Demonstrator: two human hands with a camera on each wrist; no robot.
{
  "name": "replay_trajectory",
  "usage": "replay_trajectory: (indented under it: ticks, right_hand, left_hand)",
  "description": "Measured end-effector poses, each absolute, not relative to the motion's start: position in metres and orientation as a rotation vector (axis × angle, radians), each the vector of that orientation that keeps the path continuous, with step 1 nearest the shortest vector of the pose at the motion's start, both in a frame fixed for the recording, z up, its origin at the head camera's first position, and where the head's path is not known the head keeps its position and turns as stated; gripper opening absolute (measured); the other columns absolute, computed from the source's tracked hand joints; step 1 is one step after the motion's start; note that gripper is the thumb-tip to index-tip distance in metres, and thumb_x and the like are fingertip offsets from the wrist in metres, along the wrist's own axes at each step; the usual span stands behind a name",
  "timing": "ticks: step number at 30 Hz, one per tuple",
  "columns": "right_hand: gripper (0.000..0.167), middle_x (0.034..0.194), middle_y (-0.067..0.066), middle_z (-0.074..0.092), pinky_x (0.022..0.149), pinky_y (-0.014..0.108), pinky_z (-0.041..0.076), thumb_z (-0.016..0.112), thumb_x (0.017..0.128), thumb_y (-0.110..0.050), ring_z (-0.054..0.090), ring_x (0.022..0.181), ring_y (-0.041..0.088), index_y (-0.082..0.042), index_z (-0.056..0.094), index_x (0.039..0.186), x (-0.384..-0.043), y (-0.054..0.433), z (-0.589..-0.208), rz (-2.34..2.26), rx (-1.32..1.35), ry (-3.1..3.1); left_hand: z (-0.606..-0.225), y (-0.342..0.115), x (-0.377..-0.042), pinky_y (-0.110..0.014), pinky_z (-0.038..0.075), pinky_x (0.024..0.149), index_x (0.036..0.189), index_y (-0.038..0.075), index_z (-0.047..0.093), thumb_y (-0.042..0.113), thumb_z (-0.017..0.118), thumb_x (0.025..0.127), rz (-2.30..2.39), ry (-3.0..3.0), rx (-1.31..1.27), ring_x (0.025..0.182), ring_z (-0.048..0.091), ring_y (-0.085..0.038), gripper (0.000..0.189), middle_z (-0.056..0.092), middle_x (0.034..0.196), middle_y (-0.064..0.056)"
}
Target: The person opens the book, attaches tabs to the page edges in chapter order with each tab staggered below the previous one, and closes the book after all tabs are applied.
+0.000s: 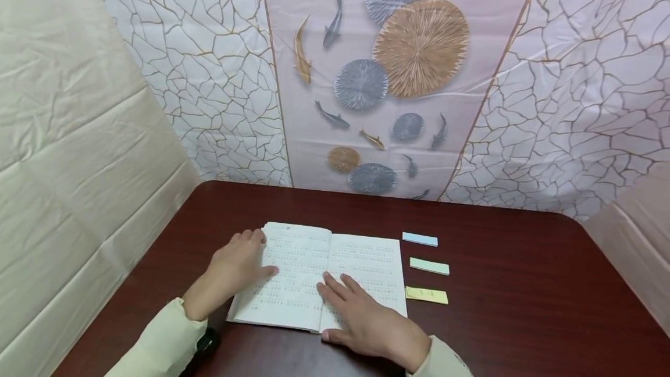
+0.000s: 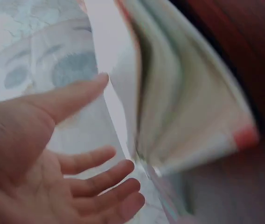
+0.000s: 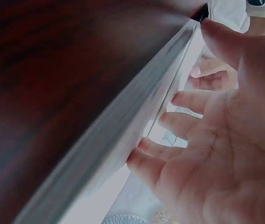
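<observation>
An open book with printed text lies on the dark red table. At the left page's outer edge is my left hand, its thumb over the page and its fingers near the upper edge. In the left wrist view that hand has its fingers extended beside the book, whose pages stand fanned. My right hand rests spread on the lower part of the right page. The right wrist view shows its fingertips touching the page, with the book's page edges nearby.
To the right of the book lie three narrow sticky-note pads: blue, green and yellow, the yellow one bearing faint marks. Patterned cloth hangs behind the table. Pale cloth runs along the left side.
</observation>
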State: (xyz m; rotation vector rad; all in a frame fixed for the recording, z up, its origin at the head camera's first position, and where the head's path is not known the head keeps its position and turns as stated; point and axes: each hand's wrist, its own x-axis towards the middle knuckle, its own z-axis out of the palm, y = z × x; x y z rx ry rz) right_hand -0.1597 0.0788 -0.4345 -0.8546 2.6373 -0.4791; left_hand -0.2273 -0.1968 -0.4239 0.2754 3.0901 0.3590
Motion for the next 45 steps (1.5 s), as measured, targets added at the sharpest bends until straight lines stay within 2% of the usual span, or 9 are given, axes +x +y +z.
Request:
replay_trajectory:
  ticks: [2, 4, 7, 11, 17, 25, 33, 40, 45]
  right_hand:
    - [0.081, 0.175, 0.001, 0.024, 0.119, 0.057, 0.038, 0.070, 0.100, -0.046, 0.022, 0.160, 0.037, -0.021, 0.033, 0.167, -0.160, 0.078, -0.435, -0.461, -0.849, 2.634]
    - [0.081, 0.176, -0.001, 0.022, 0.118, 0.057, 0.039, 0.069, 0.101, -0.048, 0.020, 0.161, 0.036, -0.023, 0.031, 0.168, -0.161, 0.078, -0.435, -0.447, -0.843, 2.623]
    - [0.079, 0.176, -0.003, 0.020, 0.117, 0.058, 0.039, 0.066, 0.102, -0.048, 0.018, 0.161, 0.035, -0.024, 0.030, 0.168, -0.162, 0.079, -0.434, -0.447, -0.845, 2.597]
    - [0.071, 0.176, -0.001, 0.019, 0.121, 0.057, 0.035, 0.058, 0.107, -0.044, 0.017, 0.161, 0.036, -0.022, 0.029, 0.169, -0.165, 0.081, -0.434, -0.450, -0.875, 2.565]
    - [0.062, 0.177, -0.001, 0.019, 0.123, 0.057, 0.029, 0.049, 0.112, -0.038, 0.016, 0.161, 0.038, -0.021, 0.030, 0.168, -0.168, 0.082, -0.434, -0.487, -0.879, 2.535]
    - [0.061, 0.176, 0.005, 0.020, 0.124, 0.058, 0.027, 0.045, 0.113, -0.037, 0.015, 0.161, 0.041, -0.015, 0.030, 0.168, -0.167, 0.083, -0.433, -0.534, -0.916, 2.527]
    - [0.064, 0.176, 0.009, 0.020, 0.125, 0.061, 0.024, 0.042, 0.114, -0.045, 0.010, 0.162, 0.041, -0.012, 0.032, 0.167, -0.173, 0.093, -0.430, -0.666, -0.895, 2.461]
    - [0.065, 0.174, 0.012, 0.025, 0.124, 0.059, 0.027, 0.048, 0.112, -0.047, 0.017, 0.162, 0.034, -0.009, 0.038, 0.164, -0.173, 0.105, -0.428, -0.712, -0.906, 2.465]
    - [0.062, 0.169, 0.022, 0.030, 0.120, 0.063, 0.032, 0.059, 0.109, -0.038, 0.029, 0.156, 0.042, -0.002, 0.045, 0.158, -0.180, 0.121, -0.421, -0.724, -0.874, 2.600]
  left_hand:
    - [-0.422, -0.189, -0.222, -0.053, 0.057, 0.093, 0.134, -0.003, 0.062, 0.040, 0.092, 0.081, 0.414, 3.061, 0.389, 0.118, 0.063, -0.036, 0.074, 0.064, 0.128, -0.019]
    - [-0.420, -0.180, -0.215, -0.054, 0.050, 0.107, 0.140, -0.005, 0.061, 0.039, 0.092, 0.082, 0.487, 3.001, 0.483, 0.132, 0.057, -0.041, 0.080, 0.058, 0.144, -0.024]
    - [-0.416, -0.167, -0.206, -0.055, 0.040, 0.117, 0.145, -0.005, 0.058, 0.038, 0.092, 0.082, 0.566, 2.900, 0.574, 0.145, 0.047, -0.042, 0.083, 0.048, 0.157, -0.026]
    - [-0.414, -0.153, -0.202, -0.055, 0.038, 0.119, 0.149, -0.001, 0.057, 0.039, 0.091, 0.083, 0.555, 2.832, 0.637, 0.151, 0.041, -0.039, 0.084, 0.042, 0.163, -0.023]
    - [-0.420, -0.144, -0.209, -0.053, 0.039, 0.119, 0.150, 0.001, 0.056, 0.037, 0.092, 0.083, 0.504, 2.800, 0.660, 0.152, 0.039, -0.038, 0.085, 0.041, 0.164, -0.022]
    - [-0.422, -0.136, -0.214, -0.051, 0.036, 0.121, 0.154, 0.002, 0.052, 0.033, 0.090, 0.085, 0.458, 2.731, 0.597, 0.155, 0.036, -0.033, 0.085, 0.038, 0.166, -0.021]
    - [-0.412, -0.118, -0.214, -0.048, 0.037, 0.122, 0.150, -0.004, 0.054, 0.024, 0.091, 0.084, 0.392, 2.731, 0.539, 0.153, 0.039, -0.033, 0.080, 0.041, 0.164, -0.022]
    - [-0.411, -0.116, -0.213, -0.051, 0.038, 0.120, 0.152, 0.002, 0.052, 0.020, 0.094, 0.081, 0.410, 2.724, 0.504, 0.152, 0.041, -0.036, 0.084, 0.042, 0.163, -0.022]
    - [-0.413, -0.117, -0.213, -0.050, 0.037, 0.121, 0.154, 0.004, 0.052, 0.019, 0.094, 0.080, 0.427, 2.711, 0.489, 0.153, 0.040, -0.035, 0.087, 0.042, 0.164, -0.020]
